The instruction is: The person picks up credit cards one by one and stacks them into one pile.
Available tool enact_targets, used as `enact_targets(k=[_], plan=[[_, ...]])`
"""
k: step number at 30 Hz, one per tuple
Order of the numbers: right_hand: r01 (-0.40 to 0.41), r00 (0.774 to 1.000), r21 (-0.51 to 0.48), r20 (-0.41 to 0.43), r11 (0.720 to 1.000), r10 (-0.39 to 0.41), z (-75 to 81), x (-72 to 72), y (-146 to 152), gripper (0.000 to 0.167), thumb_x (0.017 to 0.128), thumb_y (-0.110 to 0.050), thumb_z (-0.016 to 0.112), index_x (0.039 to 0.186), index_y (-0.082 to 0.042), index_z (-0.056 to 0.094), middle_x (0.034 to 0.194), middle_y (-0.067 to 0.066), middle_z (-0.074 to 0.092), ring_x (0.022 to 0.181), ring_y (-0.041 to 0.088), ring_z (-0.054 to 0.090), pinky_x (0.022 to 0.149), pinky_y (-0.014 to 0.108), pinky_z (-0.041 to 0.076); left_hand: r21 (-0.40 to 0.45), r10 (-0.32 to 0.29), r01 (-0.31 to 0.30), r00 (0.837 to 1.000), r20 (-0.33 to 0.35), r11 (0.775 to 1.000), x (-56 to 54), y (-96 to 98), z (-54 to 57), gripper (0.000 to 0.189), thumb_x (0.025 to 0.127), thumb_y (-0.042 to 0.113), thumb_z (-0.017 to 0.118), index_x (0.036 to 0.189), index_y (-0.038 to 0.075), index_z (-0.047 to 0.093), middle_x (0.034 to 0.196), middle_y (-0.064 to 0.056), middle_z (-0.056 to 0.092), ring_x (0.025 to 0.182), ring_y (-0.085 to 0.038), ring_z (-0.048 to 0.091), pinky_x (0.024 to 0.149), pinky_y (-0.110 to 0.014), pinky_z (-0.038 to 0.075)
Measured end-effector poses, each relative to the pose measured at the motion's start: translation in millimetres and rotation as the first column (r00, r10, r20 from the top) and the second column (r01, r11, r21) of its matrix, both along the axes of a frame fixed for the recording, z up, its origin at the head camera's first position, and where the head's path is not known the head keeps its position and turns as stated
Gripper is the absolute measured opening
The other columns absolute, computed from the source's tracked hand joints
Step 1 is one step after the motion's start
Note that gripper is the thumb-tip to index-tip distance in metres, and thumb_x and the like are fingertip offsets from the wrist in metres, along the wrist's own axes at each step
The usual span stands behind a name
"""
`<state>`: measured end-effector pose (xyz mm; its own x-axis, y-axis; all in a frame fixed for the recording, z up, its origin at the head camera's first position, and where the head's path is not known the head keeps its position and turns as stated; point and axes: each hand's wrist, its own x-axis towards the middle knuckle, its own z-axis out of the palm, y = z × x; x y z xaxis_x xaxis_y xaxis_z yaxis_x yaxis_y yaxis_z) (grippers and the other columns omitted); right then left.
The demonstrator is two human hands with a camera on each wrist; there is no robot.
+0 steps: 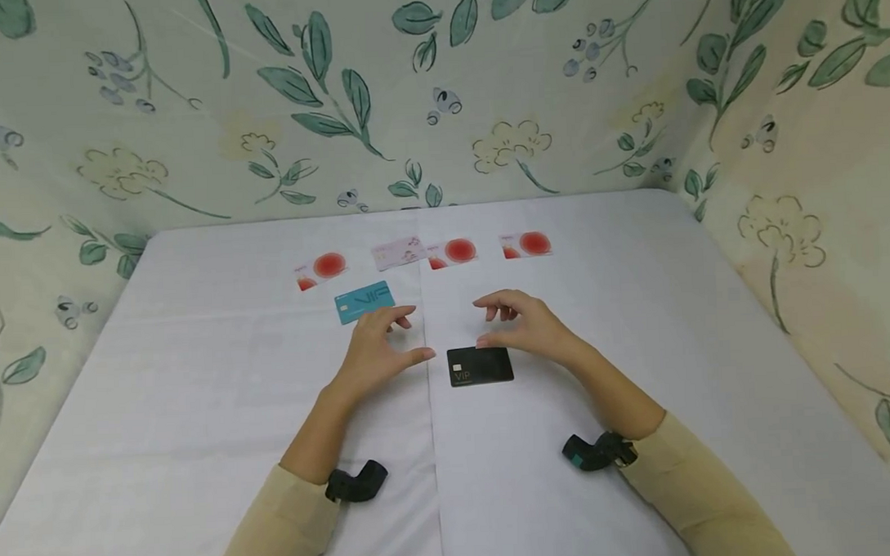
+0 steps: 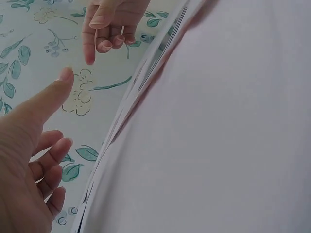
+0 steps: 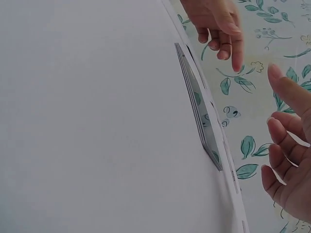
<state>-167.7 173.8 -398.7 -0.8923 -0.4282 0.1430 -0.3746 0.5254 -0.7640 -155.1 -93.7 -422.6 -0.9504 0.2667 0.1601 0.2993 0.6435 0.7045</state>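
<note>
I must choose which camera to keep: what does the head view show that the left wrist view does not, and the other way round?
Only the head view: the blue card, pink card, three red cards, sleeves, and the VIP print on the black card.

Only the left wrist view: the thin, lined edge of what is apparently the black card.

Both: the left hand, right hand, white cloth and leafy backdrop.

The left hand and right hand face each other across a gap; thumbs point inward, index fingers are extended, remaining fingers loosely bent. Left forearm and right forearm converge obliquely behind the hands.
</note>
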Motion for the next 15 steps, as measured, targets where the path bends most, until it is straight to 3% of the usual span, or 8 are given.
enact_targets(k=[5,15], plan=[[-0.007,1.0,0.001,0.006,1.0,0.007,5.0,-5.1,-10.7,0.057,0.071,-0.021,0.084,0.121,-0.005,0.062,0.097,0.014,0.06,0.091,0.028,0.05,0.079,0.038,0.043,0.034,0.039,-0.04,0.999,0.011,0.999,-3.4,-9.3,4.2,0.074,0.071,0.044,0.081,0.132,0.013,0.054,0.108,-0.004,0.059,0.106,-0.026,0.047,0.085,-0.04,0.043],[-0.008,0.998,0.046,-0.062,0.999,0.011,16.4,-16.5,-31.3,0.061,0.069,-0.025,0.085,0.121,-0.005,0.061,0.098,0.015,0.06,0.09,0.03,0.052,0.076,0.036,0.046,0.088,0.101,-0.101,0.995,0.005,0.991,-11.1,-28.6,8.6,0.072,0.072,0.036,0.081,0.133,0.009,0.052,0.111,-0.008,0.057,0.111,-0.028,0.042,0.089,-0.043,0.041]])
